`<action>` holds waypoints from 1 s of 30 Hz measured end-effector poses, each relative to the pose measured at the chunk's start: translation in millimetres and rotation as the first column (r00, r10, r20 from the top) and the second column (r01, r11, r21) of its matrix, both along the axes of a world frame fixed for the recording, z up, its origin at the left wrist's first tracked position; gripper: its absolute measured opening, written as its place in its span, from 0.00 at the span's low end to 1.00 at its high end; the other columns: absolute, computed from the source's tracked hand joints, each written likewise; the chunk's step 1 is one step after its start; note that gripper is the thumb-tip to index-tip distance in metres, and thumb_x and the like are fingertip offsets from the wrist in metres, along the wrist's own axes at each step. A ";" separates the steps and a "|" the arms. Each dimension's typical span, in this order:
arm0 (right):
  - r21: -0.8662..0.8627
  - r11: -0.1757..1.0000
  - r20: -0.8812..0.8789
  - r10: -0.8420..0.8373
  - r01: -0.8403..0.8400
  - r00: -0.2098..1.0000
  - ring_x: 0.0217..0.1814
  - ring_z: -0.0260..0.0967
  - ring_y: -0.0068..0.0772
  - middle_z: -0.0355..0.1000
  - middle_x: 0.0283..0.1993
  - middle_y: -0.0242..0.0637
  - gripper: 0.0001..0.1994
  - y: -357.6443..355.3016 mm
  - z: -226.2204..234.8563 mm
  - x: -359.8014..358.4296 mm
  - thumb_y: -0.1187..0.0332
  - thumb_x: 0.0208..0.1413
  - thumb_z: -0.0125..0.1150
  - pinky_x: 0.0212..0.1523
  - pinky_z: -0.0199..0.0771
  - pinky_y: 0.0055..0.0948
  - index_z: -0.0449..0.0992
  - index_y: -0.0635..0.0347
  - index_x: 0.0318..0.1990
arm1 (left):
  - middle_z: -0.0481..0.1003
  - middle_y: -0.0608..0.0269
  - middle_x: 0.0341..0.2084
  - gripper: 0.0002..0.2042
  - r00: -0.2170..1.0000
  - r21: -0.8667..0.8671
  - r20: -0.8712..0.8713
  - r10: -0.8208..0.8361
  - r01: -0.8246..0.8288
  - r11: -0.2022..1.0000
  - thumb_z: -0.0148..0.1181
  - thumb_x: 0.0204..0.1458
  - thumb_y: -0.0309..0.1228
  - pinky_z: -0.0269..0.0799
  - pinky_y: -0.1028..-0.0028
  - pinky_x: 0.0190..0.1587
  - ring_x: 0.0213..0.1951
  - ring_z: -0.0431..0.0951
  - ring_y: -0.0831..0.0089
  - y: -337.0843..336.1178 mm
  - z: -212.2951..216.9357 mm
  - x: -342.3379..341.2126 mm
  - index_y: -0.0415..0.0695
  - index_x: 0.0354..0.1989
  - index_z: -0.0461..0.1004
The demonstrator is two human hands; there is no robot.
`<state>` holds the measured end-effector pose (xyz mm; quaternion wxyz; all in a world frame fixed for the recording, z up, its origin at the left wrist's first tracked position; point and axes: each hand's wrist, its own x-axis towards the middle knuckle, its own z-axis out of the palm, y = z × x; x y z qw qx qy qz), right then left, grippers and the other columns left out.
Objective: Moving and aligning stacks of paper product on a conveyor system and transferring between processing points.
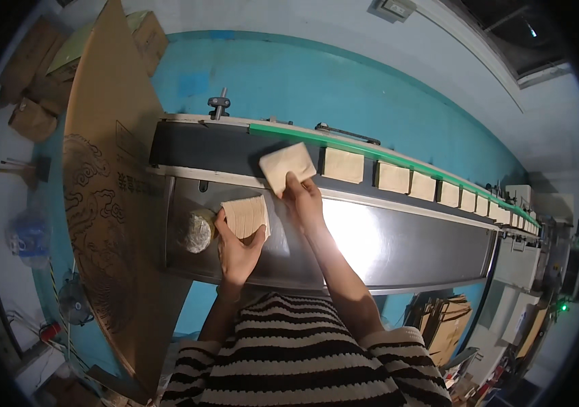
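Nearest the person, the steel shelf (398, 254) in front of the conveyor belt (235, 152) runs off to the right, a bright glare on its middle. Over the shelf's left part the left hand (235, 251) is closed around a stack of tan paper packets (245, 216), fingers wrapped under it and thumb against its near edge; the packets sit fanned together, pale beige, flat and roughly square, their thin edges showing as fine lines. Just left of that stack a roll of tape (198, 232) lies on the shelf. Just right of the stack, at the shelf's far edge, the right hand (303, 200) pinches a single tan packet (288, 166) between thumb and fingertips by its near corner, holding it tilted above the dark belt. Further along the belt to the right, a row of like packets (398, 178) rides one after another beside a green guide rail (384, 154), shrinking towards the far end. Left of the belt a big flattened cardboard sheet (109, 169) stands on the blue floor (303, 88).
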<state>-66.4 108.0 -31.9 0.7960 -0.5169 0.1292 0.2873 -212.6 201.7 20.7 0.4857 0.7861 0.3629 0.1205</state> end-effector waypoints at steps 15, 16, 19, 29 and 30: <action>-0.508 0.790 0.188 0.491 -0.344 0.851 0.45 0.71 0.26 0.76 0.44 0.39 0.22 -33.6 20.9 -65.3 0.58 0.60 0.64 0.47 0.71 0.25 0.73 0.67 0.53 | 0.69 0.41 0.53 0.44 0.980 -0.093 0.184 -0.074 0.093 0.991 0.72 0.47 0.34 0.69 0.61 0.56 0.54 0.73 0.54 1.6 -26.6 -6.4 0.33 0.66 0.49; -0.510 0.772 0.119 0.500 -0.380 0.858 0.48 0.72 0.28 0.76 0.46 0.40 0.21 -36.2 11.6 -58.8 0.59 0.61 0.64 0.49 0.71 0.26 0.72 0.66 0.54 | 0.69 0.41 0.53 0.44 0.981 -0.094 0.182 -0.072 0.091 0.991 0.72 0.47 0.34 0.69 0.61 0.56 0.54 0.73 0.54 2.3 -29.4 -8.4 0.33 0.66 0.49; -0.100 0.990 0.035 0.108 -0.104 0.994 0.44 0.74 0.27 0.77 0.43 0.40 0.22 -12.9 7.5 -25.7 0.58 0.59 0.65 0.45 0.73 0.27 0.72 0.66 0.53 | 0.69 0.46 0.54 0.37 0.985 -0.153 0.167 -0.041 0.067 0.986 0.70 0.50 0.30 0.67 0.66 0.57 0.56 0.71 0.63 3.5 -22.1 -4.8 0.32 0.64 0.52; -0.376 0.853 0.046 0.408 -0.362 0.912 0.44 0.70 0.25 0.75 0.42 0.41 0.23 -2.7 29.5 -61.6 0.54 0.60 0.63 0.45 0.71 0.27 0.72 0.68 0.51 | 0.70 0.43 0.53 0.34 0.983 -0.213 0.153 -0.097 0.129 0.969 0.61 0.58 0.33 0.71 0.66 0.53 0.52 0.75 0.59 6.0 -18.3 -5.8 0.35 0.67 0.50; -0.292 0.880 -0.099 0.362 -0.375 0.927 0.43 0.70 0.25 0.75 0.42 0.40 0.23 -7.1 25.3 -59.2 0.57 0.60 0.63 0.45 0.71 0.27 0.72 0.68 0.52 | 0.70 0.43 0.53 0.33 0.980 -0.117 0.146 -0.132 0.150 0.982 0.60 0.58 0.32 0.72 0.66 0.53 0.52 0.75 0.59 5.8 -16.6 -5.3 0.36 0.67 0.50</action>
